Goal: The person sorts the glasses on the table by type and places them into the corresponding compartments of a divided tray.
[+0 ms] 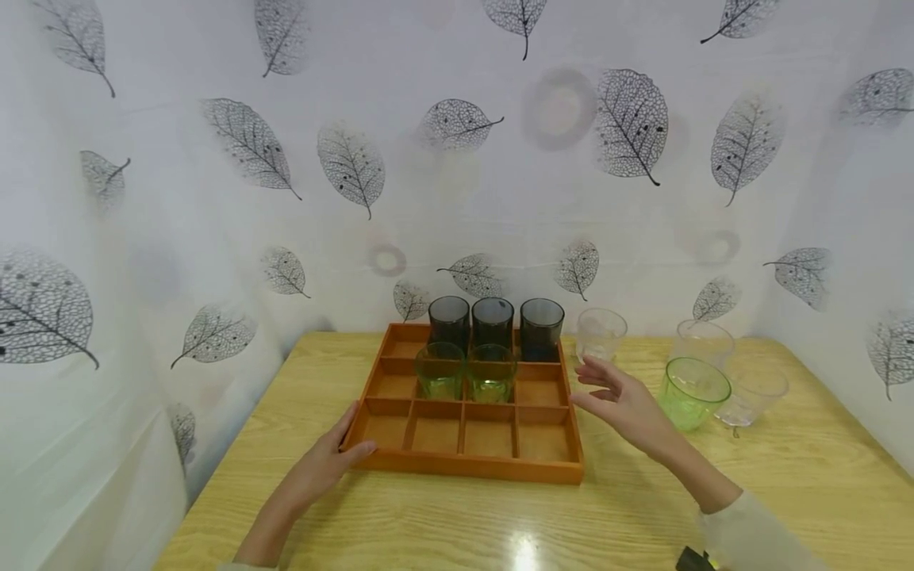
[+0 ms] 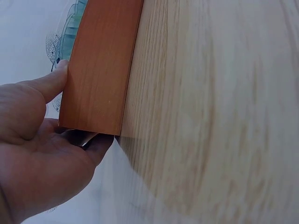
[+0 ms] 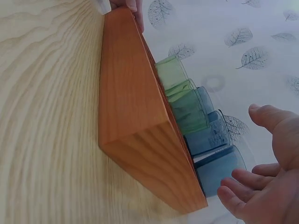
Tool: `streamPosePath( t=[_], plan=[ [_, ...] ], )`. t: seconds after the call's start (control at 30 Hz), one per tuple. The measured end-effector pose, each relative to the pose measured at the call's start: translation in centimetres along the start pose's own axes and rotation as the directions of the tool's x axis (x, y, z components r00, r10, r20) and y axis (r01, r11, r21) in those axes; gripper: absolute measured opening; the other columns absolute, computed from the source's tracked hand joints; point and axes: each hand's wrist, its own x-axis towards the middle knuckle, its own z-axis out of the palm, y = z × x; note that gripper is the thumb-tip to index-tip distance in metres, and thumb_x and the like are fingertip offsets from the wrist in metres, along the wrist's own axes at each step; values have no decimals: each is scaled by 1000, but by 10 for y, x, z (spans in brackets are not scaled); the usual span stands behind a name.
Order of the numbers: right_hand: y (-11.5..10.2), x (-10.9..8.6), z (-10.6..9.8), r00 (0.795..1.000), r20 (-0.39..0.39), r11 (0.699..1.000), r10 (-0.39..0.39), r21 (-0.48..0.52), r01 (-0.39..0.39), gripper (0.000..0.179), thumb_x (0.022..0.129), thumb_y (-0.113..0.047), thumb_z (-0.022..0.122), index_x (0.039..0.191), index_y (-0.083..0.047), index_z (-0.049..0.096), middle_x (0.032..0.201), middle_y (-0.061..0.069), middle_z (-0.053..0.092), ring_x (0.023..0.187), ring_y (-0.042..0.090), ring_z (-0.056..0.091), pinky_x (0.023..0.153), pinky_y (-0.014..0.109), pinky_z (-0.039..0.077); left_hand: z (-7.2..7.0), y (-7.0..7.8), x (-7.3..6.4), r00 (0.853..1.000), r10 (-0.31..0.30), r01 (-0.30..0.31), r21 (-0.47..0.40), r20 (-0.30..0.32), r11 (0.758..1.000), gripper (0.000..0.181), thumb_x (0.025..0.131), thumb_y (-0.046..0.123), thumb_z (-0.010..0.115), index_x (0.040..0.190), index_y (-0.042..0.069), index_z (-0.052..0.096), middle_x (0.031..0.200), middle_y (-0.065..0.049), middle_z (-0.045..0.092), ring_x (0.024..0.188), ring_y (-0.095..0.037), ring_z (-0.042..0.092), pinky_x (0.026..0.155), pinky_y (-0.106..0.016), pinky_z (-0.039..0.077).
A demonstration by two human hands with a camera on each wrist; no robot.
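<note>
An orange-brown wooden tray (image 1: 464,465) with several compartments sits on the table. Its back row holds three dark grey glasses (image 1: 541,329), and two green glasses (image 1: 440,377) stand in the middle row. My left hand (image 1: 319,466) grips the tray's front left corner, thumb at the front and fingers round the side; the left wrist view shows this hand (image 2: 44,135) against the tray's edge (image 2: 100,70). Off the tray's right side, my right hand (image 1: 623,400) is raised with loosely bent fingers and holds nothing. In the right wrist view its fingers (image 3: 243,184) appear beside a dark glass.
Right of the tray stand another green glass (image 1: 693,396) and three clear glasses, one (image 1: 601,331) just behind my right hand. A leaf-patterned white curtain (image 1: 457,198) hangs behind the wooden table (image 1: 428,523). A small black object (image 1: 693,559) shows near my right sleeve.
</note>
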Motion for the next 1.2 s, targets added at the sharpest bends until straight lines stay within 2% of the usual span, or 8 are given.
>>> streamPosePath(
  t=[0.3, 0.43, 0.53, 0.57, 0.87, 0.93, 1.1, 1.2],
  plan=[
    [5, -23, -20, 999, -33, 998, 29, -50, -31, 71, 102, -23, 69, 158, 5, 34, 144, 25, 55, 127, 44, 57, 93, 16, 50, 0, -1, 1, 1000, 4, -4, 0, 1, 1000, 88, 106, 36, 61, 167, 7, 4, 171, -18, 2, 154, -41, 4, 120, -65, 16],
    [8, -34, -28, 998, -39, 997, 51, -61, -53, 71, 103, -24, 68, 157, 5, 34, 144, 25, 55, 121, 18, 63, 92, 16, 51, 0, -2, 0, 1000, 3, -3, 6, -5, 1000, 88, 106, 36, 61, 167, 6, 4, 171, -19, 2, 154, -41, 4, 120, -65, 16],
    [10, -43, -33, 997, -49, 996, 60, -70, -64, 70, 103, -23, 68, 157, 6, 34, 144, 25, 55, 113, -4, 59, 91, 16, 51, 0, -2, 0, 1000, 4, -4, 6, -6, 1000, 88, 106, 36, 61, 167, 7, 5, 171, -19, 3, 154, -41, 5, 120, -65, 16],
    [10, -45, -35, 997, -49, 995, 62, -72, -66, 70, 103, -23, 68, 157, 6, 34, 144, 25, 55, 112, -8, 57, 90, 15, 51, -1, -3, 0, 1000, 3, -3, 7, -6, 1000, 88, 105, 36, 61, 167, 7, 5, 171, -18, 3, 154, -41, 5, 120, -65, 16],
    [20, -68, -52, 991, -66, 990, 115, -72, -120, 70, 104, -22, 65, 158, 7, 31, 147, 26, 51, 112, -13, 55, 87, 13, 51, -1, -3, -1, 1000, 2, -2, -6, -3, 1000, 88, 106, 35, 61, 167, 6, 4, 171, -19, 2, 154, -42, 5, 120, -64, 16],
    [24, -73, -56, 990, -81, 990, 113, -70, -119, 69, 104, -20, 65, 158, 8, 31, 145, 18, 54, 112, -12, 56, 86, 13, 52, -1, -2, -1, 1000, 5, -5, -7, -2, 1000, 88, 106, 35, 61, 166, 6, 5, 171, -19, 2, 154, -41, 5, 120, -65, 16],
    [32, -87, -66, 986, -122, 985, 114, -112, -128, 67, 104, -20, 66, 157, 7, 35, 132, -18, 59, 111, -12, 57, 84, 12, 51, 0, -1, -1, 1000, 16, -16, -16, -1, 1000, 87, 106, 34, 61, 166, 5, 4, 171, -18, 1, 155, -41, 2, 121, -64, 14],
    [36, -94, -72, 981, -142, 980, 132, -133, -151, 66, 104, -21, 66, 156, 7, 36, 128, -26, 58, 110, -14, 55, 82, 11, 50, 0, -1, 0, 1000, 19, -19, -26, 1, 999, 87, 106, 33, 60, 166, 5, 3, 171, -18, 0, 155, -41, 1, 121, -64, 13]
  ],
)
